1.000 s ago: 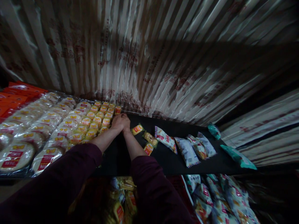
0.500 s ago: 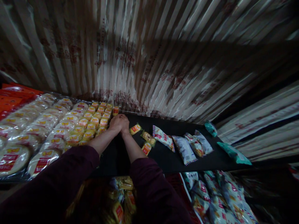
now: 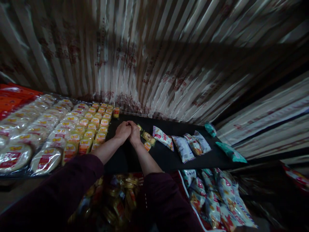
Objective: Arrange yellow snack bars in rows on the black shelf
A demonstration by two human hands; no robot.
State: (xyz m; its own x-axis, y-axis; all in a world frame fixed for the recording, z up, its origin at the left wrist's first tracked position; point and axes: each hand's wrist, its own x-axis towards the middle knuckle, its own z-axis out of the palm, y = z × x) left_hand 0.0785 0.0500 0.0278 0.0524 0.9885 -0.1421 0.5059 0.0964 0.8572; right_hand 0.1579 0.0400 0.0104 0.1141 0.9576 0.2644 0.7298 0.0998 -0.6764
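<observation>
My left hand (image 3: 123, 132) and my right hand (image 3: 134, 132) are close together over the black shelf (image 3: 120, 158), fingers curled inward and almost touching. Whatever they hold, if anything, is hidden by the hands. Just right of my right hand lie loose small yellow-wrapped cakes (image 3: 149, 138), one partly covered by the hand. To the left stand rows of similar small packaged cakes (image 3: 91, 125), with a single upright pack (image 3: 116, 112) at the back end.
Large round wrapped cakes (image 3: 47, 159) fill the left, with orange packets (image 3: 12, 100) behind. White snack bags (image 3: 183, 148) and green bags (image 3: 231, 152) lie to the right. Below are a bin of bags (image 3: 212, 199) and loose yellow packs (image 3: 118, 196). Striped wrapping (image 3: 135, 58) hangs behind.
Both hands have moved away from the back pack, to the right and toward me, and now partly cover a loose cake. The view has shifted slightly.
</observation>
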